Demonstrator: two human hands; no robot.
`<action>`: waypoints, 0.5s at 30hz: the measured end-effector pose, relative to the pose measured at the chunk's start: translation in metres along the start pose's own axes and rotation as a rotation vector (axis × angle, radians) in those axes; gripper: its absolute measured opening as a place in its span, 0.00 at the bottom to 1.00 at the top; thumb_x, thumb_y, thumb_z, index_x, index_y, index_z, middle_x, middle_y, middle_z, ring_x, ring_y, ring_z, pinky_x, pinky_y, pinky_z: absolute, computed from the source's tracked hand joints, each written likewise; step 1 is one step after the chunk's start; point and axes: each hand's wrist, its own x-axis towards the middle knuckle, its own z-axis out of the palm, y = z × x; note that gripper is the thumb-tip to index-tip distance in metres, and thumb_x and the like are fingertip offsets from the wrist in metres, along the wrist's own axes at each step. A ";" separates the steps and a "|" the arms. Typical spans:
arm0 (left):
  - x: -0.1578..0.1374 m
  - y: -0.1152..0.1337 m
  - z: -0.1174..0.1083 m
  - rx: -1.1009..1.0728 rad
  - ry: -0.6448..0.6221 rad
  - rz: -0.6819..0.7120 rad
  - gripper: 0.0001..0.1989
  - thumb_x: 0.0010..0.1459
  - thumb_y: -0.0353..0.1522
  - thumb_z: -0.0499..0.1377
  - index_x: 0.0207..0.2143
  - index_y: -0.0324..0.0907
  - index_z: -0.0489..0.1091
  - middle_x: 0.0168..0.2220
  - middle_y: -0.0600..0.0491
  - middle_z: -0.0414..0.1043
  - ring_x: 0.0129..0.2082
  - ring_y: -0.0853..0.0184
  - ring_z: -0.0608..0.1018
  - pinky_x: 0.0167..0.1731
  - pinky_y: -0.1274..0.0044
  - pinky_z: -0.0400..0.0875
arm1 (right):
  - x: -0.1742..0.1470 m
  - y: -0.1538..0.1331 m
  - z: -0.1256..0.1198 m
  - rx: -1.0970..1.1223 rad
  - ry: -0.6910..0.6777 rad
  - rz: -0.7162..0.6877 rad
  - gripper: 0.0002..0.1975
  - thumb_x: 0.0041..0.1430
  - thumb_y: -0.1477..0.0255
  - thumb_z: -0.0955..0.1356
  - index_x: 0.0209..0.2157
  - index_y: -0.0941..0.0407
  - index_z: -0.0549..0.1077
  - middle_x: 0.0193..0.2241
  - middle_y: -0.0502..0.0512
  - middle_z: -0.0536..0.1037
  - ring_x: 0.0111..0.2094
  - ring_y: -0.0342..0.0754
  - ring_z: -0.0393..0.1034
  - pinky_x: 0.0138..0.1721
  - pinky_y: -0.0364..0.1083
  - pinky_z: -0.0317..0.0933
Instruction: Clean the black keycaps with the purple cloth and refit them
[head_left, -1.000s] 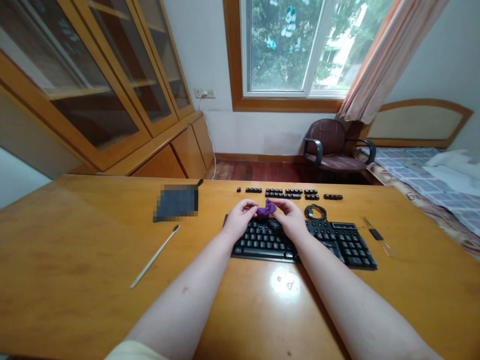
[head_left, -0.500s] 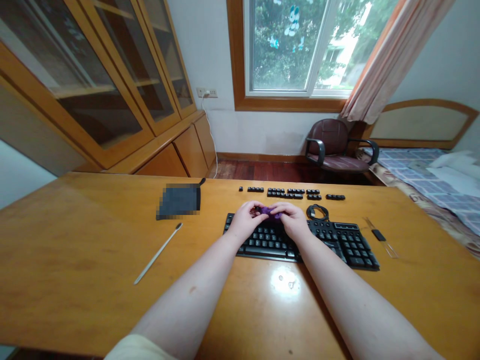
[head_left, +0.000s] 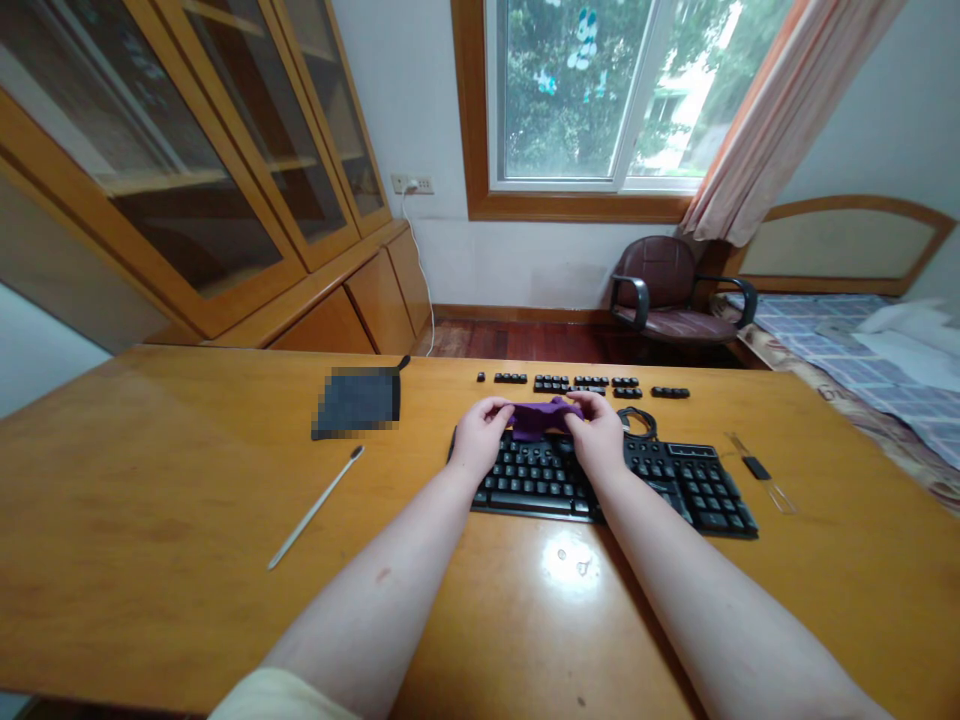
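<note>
A small purple cloth (head_left: 541, 418) is stretched between my two hands, just over the top rows of a black keyboard (head_left: 536, 480). My left hand (head_left: 481, 437) pinches its left end between thumb and fingers. At the other end, my right hand (head_left: 598, 436) grips it, the thumb pressing from below. Both hands hide parts of the keyboard's upper edge. Loose black keycaps (head_left: 553, 383) stand in short rows behind the keyboard. Against its back edge, a coiled black cable (head_left: 639, 424) lies to the right of my right hand.
To the left are a dark pouch (head_left: 358, 402), partly pixelated, and a thin white brush (head_left: 315, 510) with a dark tip. A wire keycap puller (head_left: 759, 470) with a black middle rests right of the keyboard. Beyond the wooden table (head_left: 187, 520) stands a maroon armchair (head_left: 660, 285).
My hands have moved apart. The purple cloth, bunched up between the fingers before, is now spread out flat between them.
</note>
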 end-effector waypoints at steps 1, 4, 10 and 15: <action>-0.001 0.000 0.000 -0.005 -0.003 0.006 0.11 0.52 0.39 0.57 0.32 0.40 0.71 0.30 0.53 0.74 0.32 0.67 0.76 0.37 0.76 0.71 | 0.000 0.000 -0.001 -0.017 0.031 -0.011 0.11 0.44 0.71 0.69 0.34 0.56 0.74 0.23 0.48 0.70 0.25 0.43 0.62 0.32 0.44 0.60; -0.003 0.002 0.000 0.055 -0.038 0.044 0.12 0.52 0.39 0.57 0.32 0.40 0.72 0.32 0.51 0.74 0.34 0.66 0.76 0.39 0.74 0.71 | 0.000 -0.001 -0.003 -0.064 0.058 -0.021 0.09 0.47 0.68 0.68 0.31 0.56 0.74 0.21 0.47 0.68 0.24 0.42 0.60 0.31 0.44 0.58; -0.004 0.006 0.000 0.115 -0.081 0.089 0.11 0.53 0.38 0.57 0.33 0.39 0.72 0.33 0.50 0.74 0.35 0.65 0.76 0.40 0.73 0.70 | 0.000 -0.006 -0.001 0.056 0.005 0.069 0.10 0.48 0.67 0.67 0.33 0.56 0.72 0.25 0.51 0.73 0.24 0.44 0.65 0.25 0.43 0.59; -0.007 0.011 -0.001 0.084 -0.149 0.085 0.13 0.56 0.39 0.54 0.33 0.39 0.73 0.34 0.50 0.75 0.34 0.66 0.76 0.39 0.75 0.70 | -0.001 -0.009 0.001 0.145 0.003 0.088 0.13 0.48 0.68 0.67 0.37 0.56 0.72 0.28 0.52 0.74 0.26 0.44 0.67 0.27 0.43 0.61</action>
